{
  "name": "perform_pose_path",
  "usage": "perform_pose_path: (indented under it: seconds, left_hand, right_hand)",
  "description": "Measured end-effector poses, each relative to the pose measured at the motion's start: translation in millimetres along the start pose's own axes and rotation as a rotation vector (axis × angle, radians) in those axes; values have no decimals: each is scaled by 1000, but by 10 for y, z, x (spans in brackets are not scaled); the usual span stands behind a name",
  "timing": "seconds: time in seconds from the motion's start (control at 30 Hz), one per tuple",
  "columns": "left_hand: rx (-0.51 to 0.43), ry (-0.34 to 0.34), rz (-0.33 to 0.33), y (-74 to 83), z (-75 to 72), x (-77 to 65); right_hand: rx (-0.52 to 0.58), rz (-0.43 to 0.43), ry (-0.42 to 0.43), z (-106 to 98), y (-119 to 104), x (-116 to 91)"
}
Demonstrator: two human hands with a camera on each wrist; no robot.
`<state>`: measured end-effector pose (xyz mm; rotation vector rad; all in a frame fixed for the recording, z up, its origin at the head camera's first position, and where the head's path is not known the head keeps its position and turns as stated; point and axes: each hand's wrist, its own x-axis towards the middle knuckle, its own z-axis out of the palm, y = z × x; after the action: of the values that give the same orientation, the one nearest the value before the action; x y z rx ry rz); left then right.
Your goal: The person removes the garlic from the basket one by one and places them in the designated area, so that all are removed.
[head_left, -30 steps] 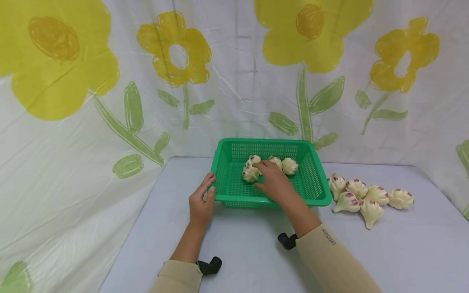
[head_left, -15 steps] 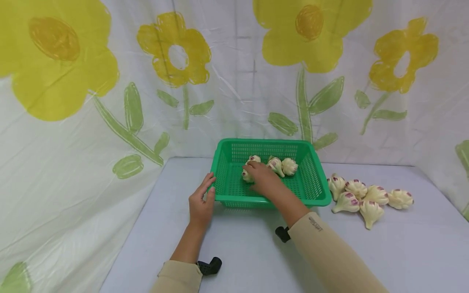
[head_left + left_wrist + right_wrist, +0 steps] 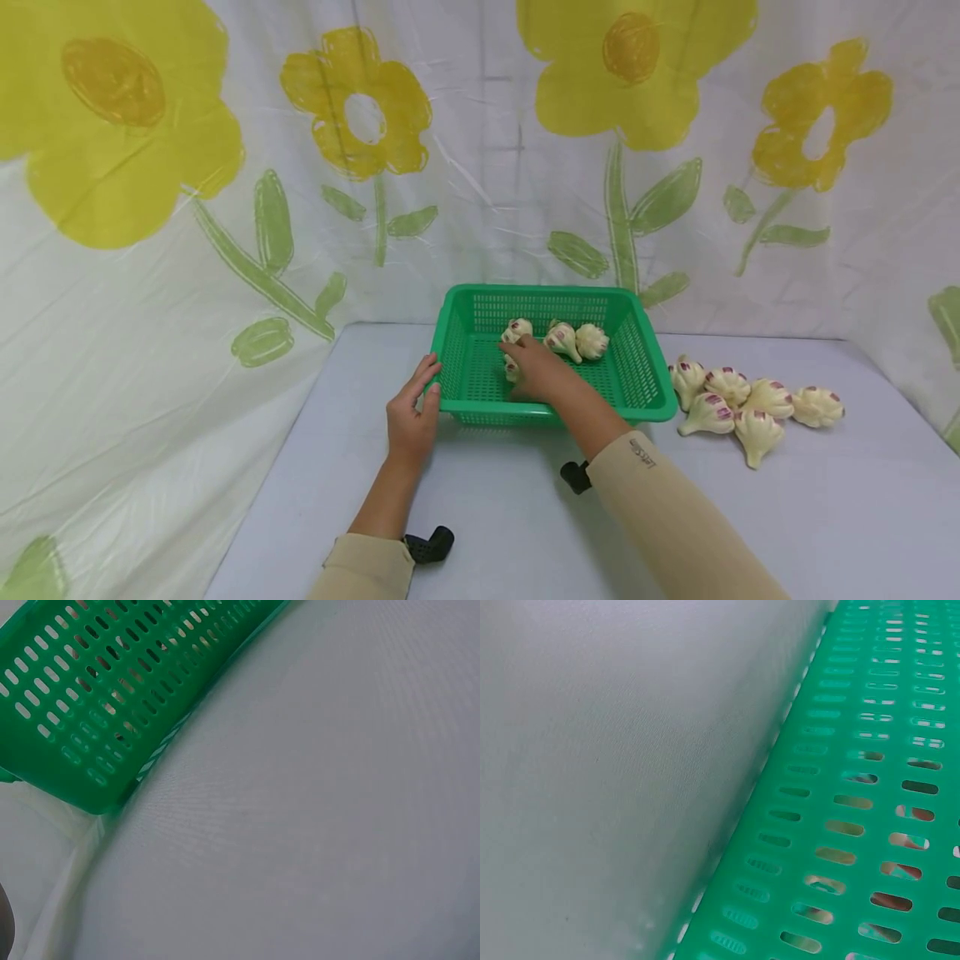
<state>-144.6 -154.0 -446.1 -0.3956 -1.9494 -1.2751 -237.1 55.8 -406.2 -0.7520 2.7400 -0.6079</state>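
A green plastic basket (image 3: 649, 367) with slotted walls stands on the table. My left hand (image 3: 412, 417) rests against its left rim, fingers fairly straight. Inside the basket, my right hand (image 3: 543, 372) grips a garlic bulb (image 3: 512, 367), cream with purple marks and partly covered by the fingers. Just behind it lies another garlic bulb (image 3: 517, 329). Two more, a garlic bulb (image 3: 561, 340) and its neighbour bulb (image 3: 592, 341), sit side by side to the right. Both wrist views show mainly the outer basket wall (image 3: 90, 765) and the table; neither clearly shows the hands.
Several garlic bulbs (image 3: 757, 435) lie clustered on the white table (image 3: 495, 517) to the right of the basket. A white curtain (image 3: 480, 208) with yellow flowers hangs behind the table and along its left side.
My right hand has moved left and slightly down inside the basket, onto the front left garlic bulb, which has shifted slightly right. The left hand has stayed at the rim.
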Motion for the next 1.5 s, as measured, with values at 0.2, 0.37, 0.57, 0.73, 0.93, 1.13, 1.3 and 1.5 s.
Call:
perform_pose_path:
  seconds: [0.2,0.37,0.57,0.73,0.93,1.13,1.3,1.5]
  left_hand:
    - [3,-4,-6,-10,7,-6]
    - [-4,0,-1,-16,8,2]
    - [-5,11,23,-31,6,7]
    - [2,18,24,-42,10,3]
    - [4,8,0,-26,5,-1]
    - [1,10,3,-292,55,-69]
    - [-1,7,13,-431,71,-96]
    - [1,-4,-4,-441,64,-96]
  right_hand:
    - [21,10,-32,2,32,19]
    - [21,-19,-30,-3,45,28]
    - [58,33,-67,-11,21,46]
    - [46,80,-96,-5,11,42]
    - [27,101,-109,9,13,28]
    - [20,98,-128,25,12,11]
    - [6,88,-135,11,3,3]
    - [5,63,-153,-6,2,-7]
